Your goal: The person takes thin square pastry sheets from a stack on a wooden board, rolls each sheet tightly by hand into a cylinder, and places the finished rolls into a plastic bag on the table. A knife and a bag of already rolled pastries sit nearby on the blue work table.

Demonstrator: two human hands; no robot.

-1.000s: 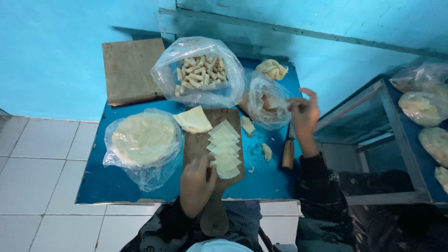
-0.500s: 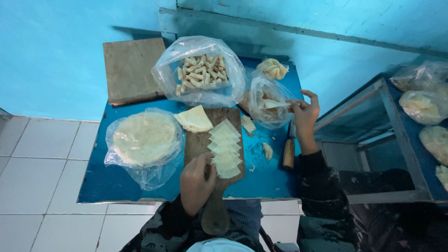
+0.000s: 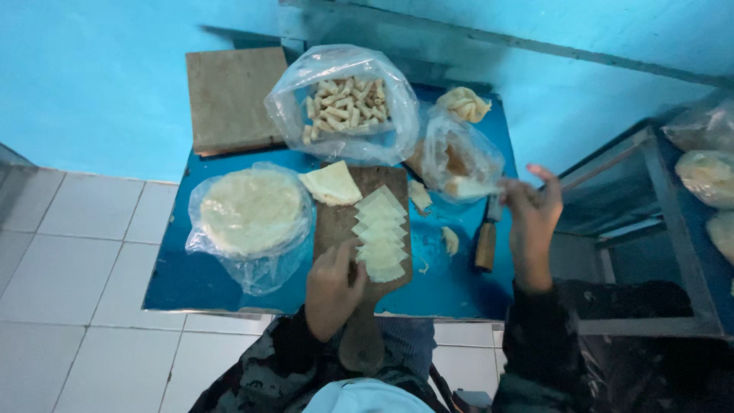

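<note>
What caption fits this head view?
Left hand rests on wooden board of pastry sheets; right hand touches plastic bag.

The paddle board point(image 3: 359, 252) is lying at the middle of the table point(image 3: 176, 283). On it, a row of cut wrappers point(image 3: 380, 237) is running lengthwise, with a folded sheet point(image 3: 330, 184) at its far end. Left of the board, a bagged stack of round sheets point(image 3: 251, 212) is sitting. Behind the board, a bag of rolls point(image 3: 345, 103) is resting. Right of the board, a knife point(image 3: 486, 239) is lying, with a second bag point(image 3: 457, 157) behind it.

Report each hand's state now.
Left hand: open, resting on the wooden board beside the cut dough pieces.
Right hand: pinching the plastic bag.
</note>
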